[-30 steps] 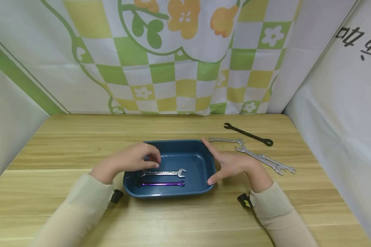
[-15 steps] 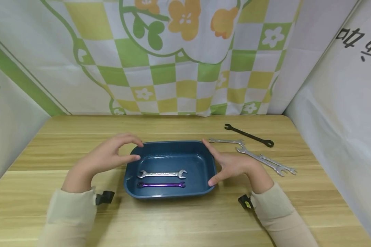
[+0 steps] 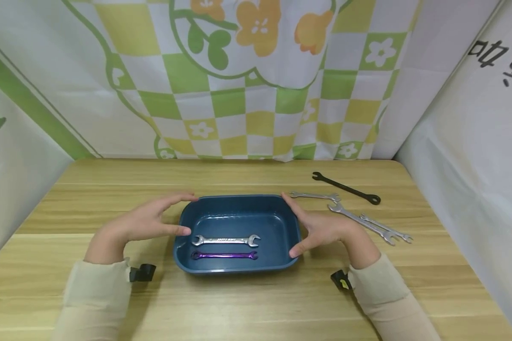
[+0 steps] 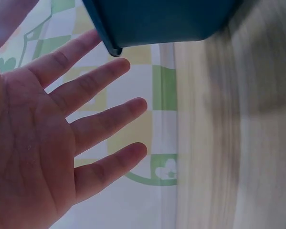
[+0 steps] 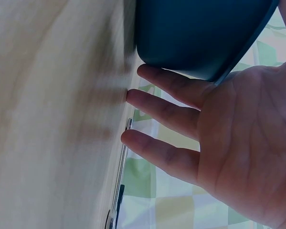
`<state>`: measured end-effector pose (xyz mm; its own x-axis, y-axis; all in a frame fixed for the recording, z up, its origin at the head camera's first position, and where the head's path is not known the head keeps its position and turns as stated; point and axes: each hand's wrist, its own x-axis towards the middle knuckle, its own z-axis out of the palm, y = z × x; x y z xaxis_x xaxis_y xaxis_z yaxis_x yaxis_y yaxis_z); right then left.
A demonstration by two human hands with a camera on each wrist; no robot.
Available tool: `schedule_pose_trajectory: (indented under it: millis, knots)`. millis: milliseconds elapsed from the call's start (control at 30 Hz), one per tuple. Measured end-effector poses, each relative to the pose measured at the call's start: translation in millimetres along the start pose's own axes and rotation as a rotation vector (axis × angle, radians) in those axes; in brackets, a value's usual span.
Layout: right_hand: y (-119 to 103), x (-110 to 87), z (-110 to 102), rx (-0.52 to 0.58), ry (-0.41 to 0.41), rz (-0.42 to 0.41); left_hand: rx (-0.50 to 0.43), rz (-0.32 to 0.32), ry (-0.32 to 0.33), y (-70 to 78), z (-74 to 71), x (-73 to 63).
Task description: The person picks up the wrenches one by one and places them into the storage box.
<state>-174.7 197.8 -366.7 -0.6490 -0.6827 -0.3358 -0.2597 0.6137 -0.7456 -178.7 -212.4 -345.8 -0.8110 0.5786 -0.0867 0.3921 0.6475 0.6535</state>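
Observation:
A dark blue rectangular box (image 3: 260, 226) sits on the wooden table. On its floor lie a silver double open-end wrench (image 3: 226, 240) and, nearer the front, a purple wrench (image 3: 224, 255). My left hand (image 3: 147, 221) is at the box's left end, thumb at the rim and index fingertip by the back corner. In the left wrist view its fingers are straight and spread beside the box (image 4: 166, 21). My right hand (image 3: 322, 228) rests against the right end, thumb on the rim. The right wrist view shows its fingers fairly straight beneath the box (image 5: 195, 33).
To the right of the box lie a black wrench (image 3: 345, 188), a small silver wrench (image 3: 313, 195), a large silver wrench (image 3: 362, 222) and a thin silver one (image 3: 386, 228). A checked, flowered cloth (image 3: 226, 104) hangs behind the table (image 3: 239, 308).
My left hand has come up out of the box, away from the silver wrench, and moved left to the box's left end. The right hand has stayed at the right end.

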Motion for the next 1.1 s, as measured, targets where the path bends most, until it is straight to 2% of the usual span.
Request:
schedule_pose_trajectory:
  millis: [300,600,867,1033,1100]
  knots:
    - [1,0.5,1,-0.001,0.004,-0.017,-0.026,-0.053,-0.079,-5.4,0.9,-0.4]
    - [-1,-0.8,0,-0.007,0.009,-0.012,-0.090,-0.028,-0.147,-9.5,0.1,0.0]
    - [0,-0.4,1,-0.014,0.012,-0.006,-0.116,-0.021,-0.158,-14.4,1.7,0.3]
    - [2,-3.9,-4,-0.007,0.058,0.040,-0.117,-0.012,-0.160,-13.0,0.1,-0.7]
    - [4,-6.7,-7,0.007,0.093,0.034,-0.122,-0.016,-0.162,-12.7,0.2,-0.6]
